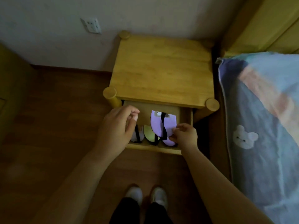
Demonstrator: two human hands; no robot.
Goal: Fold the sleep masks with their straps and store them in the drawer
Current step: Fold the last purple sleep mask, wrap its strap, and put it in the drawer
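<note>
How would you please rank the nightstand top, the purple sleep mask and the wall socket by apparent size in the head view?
1. nightstand top
2. purple sleep mask
3. wall socket, though it lies farther from the camera.

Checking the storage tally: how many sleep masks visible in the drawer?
3, maybe 4. White mask at the left by the left hand, green mask in the middle, purple mask pinched by the right hand. The purple edge beneath it may be another.
</note>
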